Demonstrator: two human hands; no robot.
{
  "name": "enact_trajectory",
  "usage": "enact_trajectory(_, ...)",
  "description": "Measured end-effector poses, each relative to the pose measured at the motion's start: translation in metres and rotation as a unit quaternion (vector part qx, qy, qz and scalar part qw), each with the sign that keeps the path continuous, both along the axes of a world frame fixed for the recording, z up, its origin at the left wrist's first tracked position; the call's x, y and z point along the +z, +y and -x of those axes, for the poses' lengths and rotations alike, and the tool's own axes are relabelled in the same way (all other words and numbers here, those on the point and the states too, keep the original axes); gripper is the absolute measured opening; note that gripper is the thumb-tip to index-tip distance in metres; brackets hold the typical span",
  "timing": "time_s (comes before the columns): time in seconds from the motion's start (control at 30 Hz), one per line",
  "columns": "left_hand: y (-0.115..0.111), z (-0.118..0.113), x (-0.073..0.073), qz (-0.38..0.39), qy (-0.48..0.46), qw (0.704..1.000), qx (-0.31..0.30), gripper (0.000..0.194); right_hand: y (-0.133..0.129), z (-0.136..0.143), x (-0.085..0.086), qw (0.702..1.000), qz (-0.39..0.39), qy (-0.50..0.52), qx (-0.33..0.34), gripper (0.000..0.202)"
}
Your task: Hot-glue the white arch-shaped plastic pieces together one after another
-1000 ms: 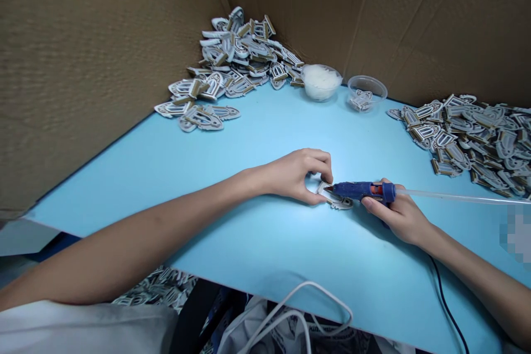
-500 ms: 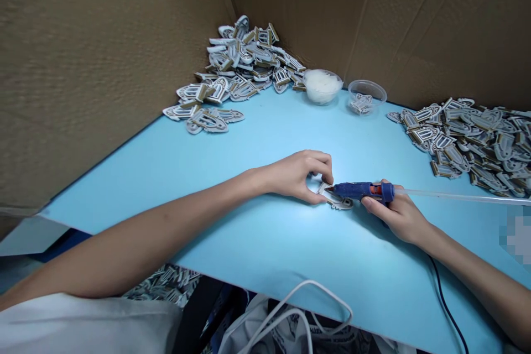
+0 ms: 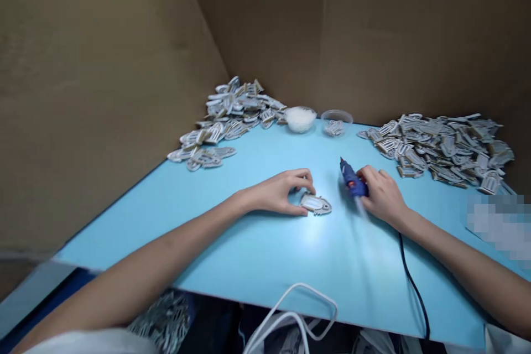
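Note:
Thumb and fingers of my left hand (image 3: 286, 192) pinch the blunt end of a small flat white-and-grey arch-shaped piece (image 3: 316, 204) lying on the blue tabletop. To the right, my right hand (image 3: 381, 192) grips a blue hot glue gun (image 3: 352, 180) with a red patch on its body. Its nozzle points away, toward the back of the table, apart from the piece. A clear glue stick, blurred, trails from the gun's rear, and a black cord (image 3: 410, 276) runs beneath my right forearm.
One heap of similar pieces (image 3: 236, 108) lies at the back left, another heap (image 3: 448, 144) at the right. Between them stand a tub of white material (image 3: 300, 120) and a clear tub (image 3: 337, 123) with a few pieces. Cardboard walls (image 3: 269, 27) enclose the back; a white cable (image 3: 298, 315) crosses the front edge.
The glue gun has swung away from the piece to the right, its nozzle turning from leftward to the back. My left hand keeps its pinch. The camera view has shifted.

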State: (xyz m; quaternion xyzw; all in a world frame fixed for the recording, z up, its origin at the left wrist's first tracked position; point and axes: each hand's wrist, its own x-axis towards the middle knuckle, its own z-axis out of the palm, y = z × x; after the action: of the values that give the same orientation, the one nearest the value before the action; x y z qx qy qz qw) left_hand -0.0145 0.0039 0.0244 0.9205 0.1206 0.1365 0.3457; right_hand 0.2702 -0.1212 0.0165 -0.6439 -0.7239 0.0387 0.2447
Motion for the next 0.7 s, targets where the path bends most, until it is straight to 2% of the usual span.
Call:
enact_trajectory(0.07, 0.001, 0.002, 0.002, 0.013, 0.018, 1.0, 0.011, 0.025, 0.001, -0.006, -0.003, 0.998, 0.023, -0.053, -0.014, 0.022)
enact_trajectory(0.13, 0.008, 0.003, 0.002, 0.051, 0.022, 0.998, 0.036, 0.024, 0.0, -0.012, -0.007, 0.998, 0.052, -0.035, -0.016, 0.03)
enact_trajectory(0.23, 0.028, -0.005, 0.003, 0.192, -0.026, 0.972, 0.13, 0.034, -0.002, -0.018, -0.011, 0.998, 0.049, 0.032, 0.0, 0.042)
enact_trajectory(0.3, 0.041, -0.026, 0.012, 0.305, -0.039, 0.93, 0.202, 0.04, -0.002, -0.022, -0.014, 0.997, 0.028, 0.074, 0.007, 0.048)
enact_trajectory(0.4, 0.048, -0.085, 0.035, 0.414, 0.049, 0.878, 0.236, 0.039, -0.001, -0.027, -0.018, 0.991, 0.005, 0.134, 0.001, 0.052)
enact_trajectory(0.47, 0.046, -0.137, 0.055, 0.427, 0.066, 0.874, 0.222, 0.034, 0.0, -0.031, -0.02, 0.985, -0.003, 0.171, 0.005, 0.05)
enact_trajectory(0.57, 0.047, -0.208, 0.084, 0.428, -0.003, 0.88, 0.206, 0.039, -0.002, -0.036, -0.023, 0.977, -0.013, 0.211, 0.024, 0.044)
enact_trajectory(0.63, 0.054, -0.232, 0.096, 0.409, -0.069, 0.891, 0.181, 0.055, -0.004, -0.039, -0.025, 0.974, -0.024, 0.222, 0.025, 0.038)
enact_trajectory(0.67, 0.059, -0.234, 0.098, 0.327, -0.1, 0.925, 0.163, 0.062, -0.005, -0.04, -0.026, 0.974, -0.029, 0.224, 0.027, 0.036)
enact_trajectory(0.7, 0.064, -0.228, 0.098, 0.224, -0.105, 0.953, 0.173, 0.065, -0.005, -0.041, -0.026, 0.974, -0.034, 0.224, 0.028, 0.034)
